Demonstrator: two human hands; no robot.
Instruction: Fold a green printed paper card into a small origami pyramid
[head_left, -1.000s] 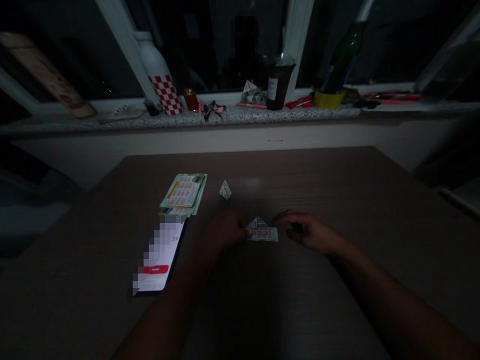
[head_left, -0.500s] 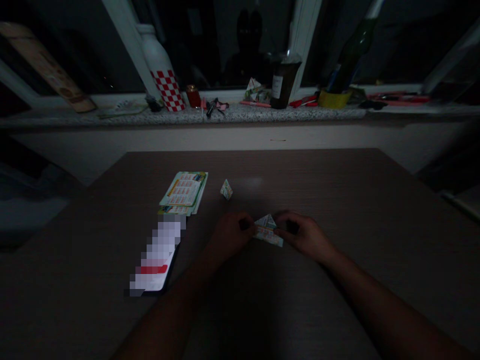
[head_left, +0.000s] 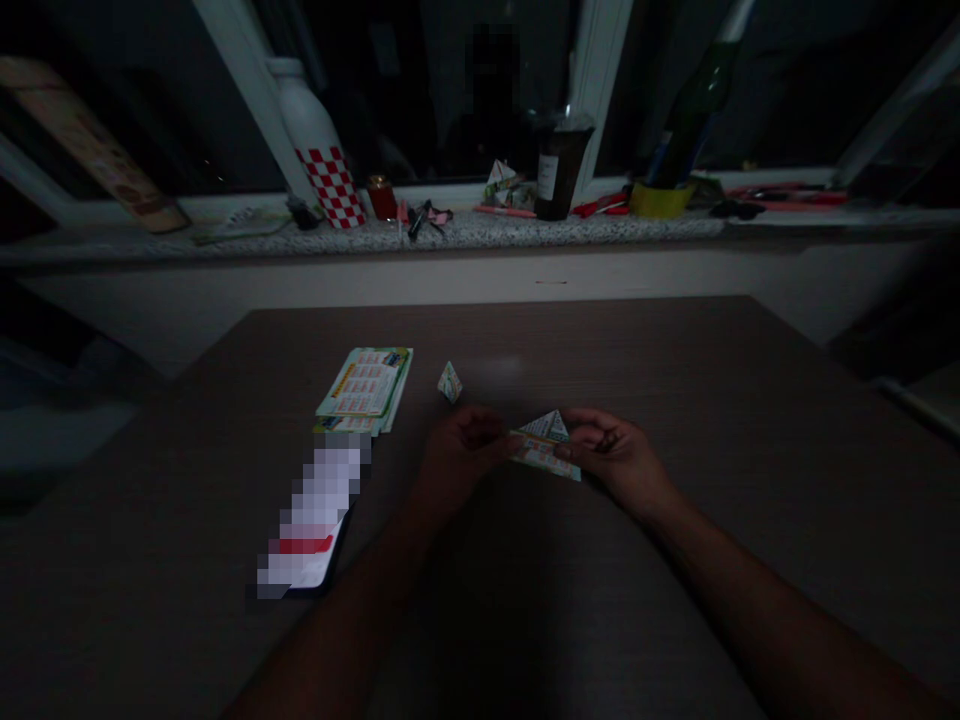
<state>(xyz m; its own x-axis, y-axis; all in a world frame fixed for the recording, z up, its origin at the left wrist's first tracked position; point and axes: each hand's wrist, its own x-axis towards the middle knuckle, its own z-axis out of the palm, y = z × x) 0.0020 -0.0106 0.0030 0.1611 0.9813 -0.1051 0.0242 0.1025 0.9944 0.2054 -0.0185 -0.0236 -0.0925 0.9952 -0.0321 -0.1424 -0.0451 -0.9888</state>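
Both hands hold a small folded paper piece (head_left: 545,445) with a triangular top, lifted a little above the dark table (head_left: 675,400). My left hand (head_left: 457,462) pinches its left end with closed fingers. My right hand (head_left: 615,455) grips its right end, fingers curled. A tiny folded paper triangle (head_left: 449,381) stands on the table just beyond my left hand. The room is dim.
A stack of printed paper sheets (head_left: 365,387) lies left of the hands, and a lit phone (head_left: 307,530) lies nearer me. On the windowsill behind stand a red-checked white bottle (head_left: 319,150), a dark jar (head_left: 556,165), a green bottle (head_left: 686,110) and small clutter.
The folded paper lay flat on the table with my right hand off it. Both hands have since taken it, lifted it and tilted it, right end lower.
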